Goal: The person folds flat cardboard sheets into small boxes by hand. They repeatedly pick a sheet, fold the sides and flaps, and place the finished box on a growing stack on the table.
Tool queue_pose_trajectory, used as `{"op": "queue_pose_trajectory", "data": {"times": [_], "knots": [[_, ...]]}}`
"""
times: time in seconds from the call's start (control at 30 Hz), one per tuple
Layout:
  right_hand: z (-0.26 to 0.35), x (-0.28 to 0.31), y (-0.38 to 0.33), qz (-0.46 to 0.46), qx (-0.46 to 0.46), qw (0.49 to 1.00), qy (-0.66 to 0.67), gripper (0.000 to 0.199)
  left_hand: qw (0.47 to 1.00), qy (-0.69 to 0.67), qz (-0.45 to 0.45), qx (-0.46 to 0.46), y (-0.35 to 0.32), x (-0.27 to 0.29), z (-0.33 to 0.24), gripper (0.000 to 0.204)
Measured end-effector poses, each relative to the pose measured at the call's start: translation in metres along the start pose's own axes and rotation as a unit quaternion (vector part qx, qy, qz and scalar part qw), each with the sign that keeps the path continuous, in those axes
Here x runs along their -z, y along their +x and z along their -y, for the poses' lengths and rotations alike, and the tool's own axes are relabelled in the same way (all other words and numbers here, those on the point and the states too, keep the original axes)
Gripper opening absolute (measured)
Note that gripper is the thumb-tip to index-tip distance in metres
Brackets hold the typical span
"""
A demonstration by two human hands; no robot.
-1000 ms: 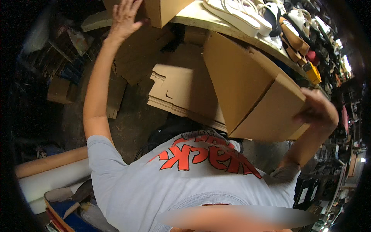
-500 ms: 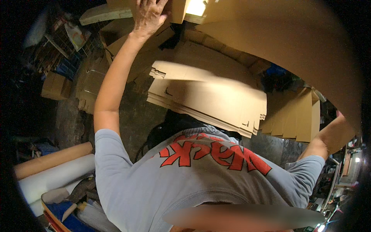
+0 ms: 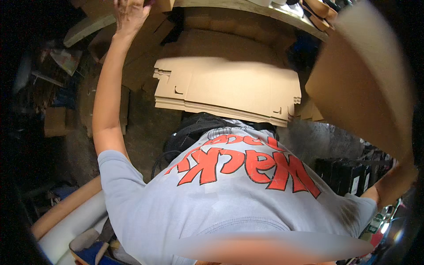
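Note:
My left hand (image 3: 130,17) reaches to the top edge, beside a brown cardboard piece (image 3: 163,4) on the workbench. Its thumb stands apart from the fingers, whose tips are cut off. At far right, a large brown cardboard sheet (image 3: 353,84) is tilted in the air, its upper end blurred. My right forearm (image 3: 393,183) runs up to the lower end of this sheet. The sheet moves along with that arm, though the hand itself is hidden. Between my arms, a stack of die-cut cardboard blanks (image 3: 229,86) lies flat in front of my body.
A pale workbench edge (image 3: 247,8) crosses the top, with shoes (image 3: 316,9) at its right. On the left stand a brown roll (image 3: 66,205), a white roll (image 3: 77,225) and a small carton (image 3: 56,121). Black boxes (image 3: 340,174) are stacked at the right.
The large cardboard sheet has swung right and away from the bench, uncovering the bench edge and shoes. My right arm has moved lower; my left hand sits further left in the view.

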State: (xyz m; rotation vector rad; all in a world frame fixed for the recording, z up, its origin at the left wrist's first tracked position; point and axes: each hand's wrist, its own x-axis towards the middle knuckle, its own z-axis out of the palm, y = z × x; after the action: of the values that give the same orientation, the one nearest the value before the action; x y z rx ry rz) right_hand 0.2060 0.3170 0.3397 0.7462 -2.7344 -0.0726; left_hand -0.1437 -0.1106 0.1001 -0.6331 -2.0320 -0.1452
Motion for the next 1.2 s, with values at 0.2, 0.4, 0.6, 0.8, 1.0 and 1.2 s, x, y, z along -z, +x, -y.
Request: {"op": "queue_pose_trajectory", "data": {"times": [0.2,0.4,0.6,0.8,1.0,1.2], "knots": [[-0.013,-0.175,0.109,0.026,0.140,0.964,0.226,0.039,1.000,0.013,0.008,-0.022,-0.002,-0.011,0.015,0.084],[0.086,-0.436,0.269,0.162,-0.340,0.842,0.386,0.050,0.996,-0.059,-0.002,-0.063,-0.007,0.007,0.004,0.062],[0.019,-0.399,0.166,0.073,-0.112,0.905,0.404,0.040,0.888,-0.360,0.158,-0.238,-0.085,0.061,-0.136,0.060],[-0.026,-0.374,0.031,0.237,-0.258,0.930,0.108,0.049,0.817,-0.406,0.214,-0.349,-0.134,0.023,-0.200,0.034],[-0.065,-0.405,-0.005,0.091,-0.423,0.874,0.221,0.027,0.898,-0.223,0.203,-0.319,-0.112,-0.030,-0.181,0.038],[-0.039,-0.410,-0.015,0.057,-0.478,0.761,0.435,0.043,0.862,-0.262,0.287,-0.326,-0.106,-0.009,-0.184,0.060]]}}
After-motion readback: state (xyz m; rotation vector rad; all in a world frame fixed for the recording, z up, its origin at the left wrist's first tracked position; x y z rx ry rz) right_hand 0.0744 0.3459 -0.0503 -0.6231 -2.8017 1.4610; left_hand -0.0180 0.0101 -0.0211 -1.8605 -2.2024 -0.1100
